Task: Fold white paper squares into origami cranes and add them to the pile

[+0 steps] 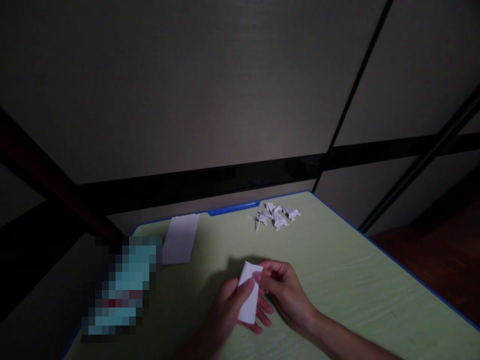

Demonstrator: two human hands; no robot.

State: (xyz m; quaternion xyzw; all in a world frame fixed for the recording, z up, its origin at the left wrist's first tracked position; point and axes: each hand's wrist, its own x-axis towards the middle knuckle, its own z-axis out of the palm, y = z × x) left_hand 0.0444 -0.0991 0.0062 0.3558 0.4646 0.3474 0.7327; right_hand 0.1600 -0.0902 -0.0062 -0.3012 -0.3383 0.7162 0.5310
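Paper slip (248,302) sits between both hands, long axis pointing away; left hand (225,312) and right hand (287,292) each clamp a grip on it.

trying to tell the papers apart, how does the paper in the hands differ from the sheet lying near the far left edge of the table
The paper is gripped between the left hand and right hand and tilted up; the sheet lies flat on the table, untouched. The paper looks narrower, the sheet wider though farther away. Both are white and rectangular.
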